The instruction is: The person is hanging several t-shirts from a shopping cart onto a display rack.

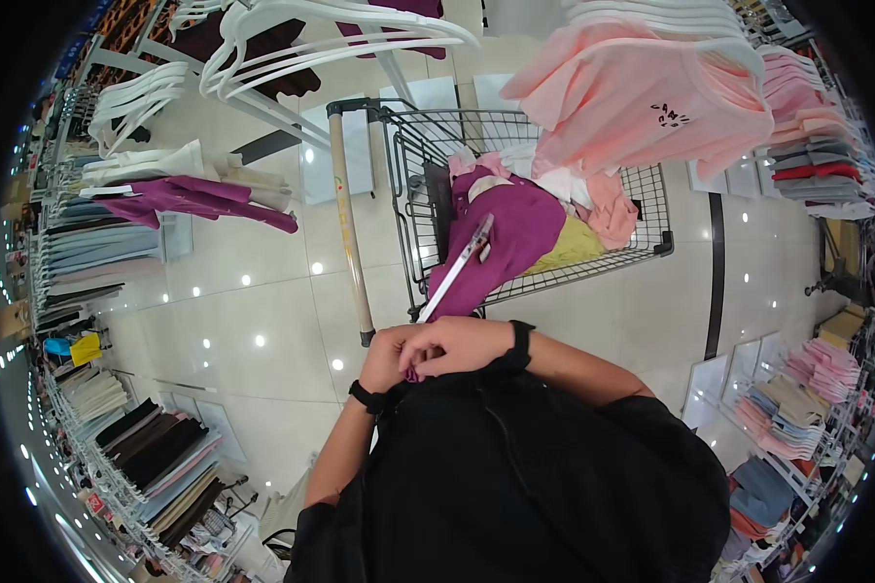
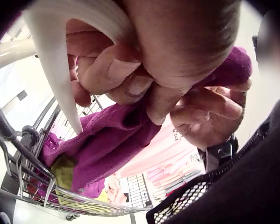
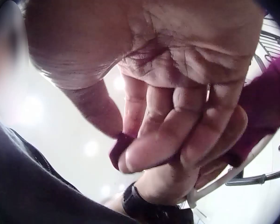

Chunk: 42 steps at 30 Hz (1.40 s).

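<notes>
A purple garment (image 1: 501, 238) trails from a wire shopping cart (image 1: 651, 209) to my hands, which are clasped together close to my chest. My left hand (image 1: 384, 358) curls round a white plastic hanger (image 1: 457, 267) and a fold of the purple garment (image 2: 112, 140). The white hanger (image 2: 56, 70) juts out past the left fingers. My right hand (image 1: 462, 345) overlaps the left and pinches the purple cloth (image 3: 119, 147) between thumb and fingers. A bit of the white hanger (image 3: 233, 172) shows under the right hand. Black bands sit on both wrists.
The cart also holds pink and yellow clothes (image 1: 593, 219); its handle (image 1: 350, 223) is on the left. Pink shirts (image 1: 651, 97) hang at upper right, purple tops (image 1: 194, 199) and empty white hangers (image 1: 292, 39) at upper left. Folded stacks (image 1: 156, 447) line both sides. The glossy tile floor (image 1: 253, 291) lies between.
</notes>
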### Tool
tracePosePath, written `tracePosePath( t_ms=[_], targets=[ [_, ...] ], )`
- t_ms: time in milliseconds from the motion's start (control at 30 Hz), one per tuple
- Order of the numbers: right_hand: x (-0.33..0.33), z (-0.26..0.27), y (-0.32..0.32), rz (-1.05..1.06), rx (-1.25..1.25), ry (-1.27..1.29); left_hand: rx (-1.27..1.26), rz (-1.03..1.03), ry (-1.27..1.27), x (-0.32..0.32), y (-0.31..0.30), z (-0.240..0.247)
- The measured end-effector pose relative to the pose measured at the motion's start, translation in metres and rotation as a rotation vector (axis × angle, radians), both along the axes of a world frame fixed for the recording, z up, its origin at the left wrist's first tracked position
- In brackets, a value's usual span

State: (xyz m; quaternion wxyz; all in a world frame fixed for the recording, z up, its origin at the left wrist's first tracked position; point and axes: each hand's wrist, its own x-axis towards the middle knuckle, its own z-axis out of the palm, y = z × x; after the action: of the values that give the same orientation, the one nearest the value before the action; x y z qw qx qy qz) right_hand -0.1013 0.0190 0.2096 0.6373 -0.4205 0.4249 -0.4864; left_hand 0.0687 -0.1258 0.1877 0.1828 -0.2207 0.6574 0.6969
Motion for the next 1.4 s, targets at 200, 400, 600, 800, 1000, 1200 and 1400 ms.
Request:
tracePosePath(
  t_ms=[200,400,600,800,1000,1200,1400],
  targets=[
    [-0.110,-0.074,0.077,-0.757,0.322,-0.067,-0.423,0.051,0.205,0.011,0.021,-0.006],
    [-0.129,-0.237,0.071,-1.065,0.307,0.402,-0.487,0.114,0.241,0.021,0.026,0.015],
    [-0.122,-0.251,0.038,-0.414,0.849,1.011,-0.602,0.150,0.296,0.038,0.037,0.027],
    [-0.149,-0.287,0.058,-1.095,0.511,-0.610,-0.650,-0.117,0.436,0.055,0.034,0.043],
    [-0.142,-0.221,0.076,-1.003,0.420,0.532,-0.680,-0.252,0.589,0.035,0.037,0.050],
    [-0.105,-0.080,0.090,-0.885,0.396,1.037,-0.556,-0.158,0.490,0.017,0.031,0.050],
    [-0.091,-0.036,0.094,-0.939,0.411,0.479,-0.629,-0.152,0.631,0.009,-0.006,0.069]
  ],
)
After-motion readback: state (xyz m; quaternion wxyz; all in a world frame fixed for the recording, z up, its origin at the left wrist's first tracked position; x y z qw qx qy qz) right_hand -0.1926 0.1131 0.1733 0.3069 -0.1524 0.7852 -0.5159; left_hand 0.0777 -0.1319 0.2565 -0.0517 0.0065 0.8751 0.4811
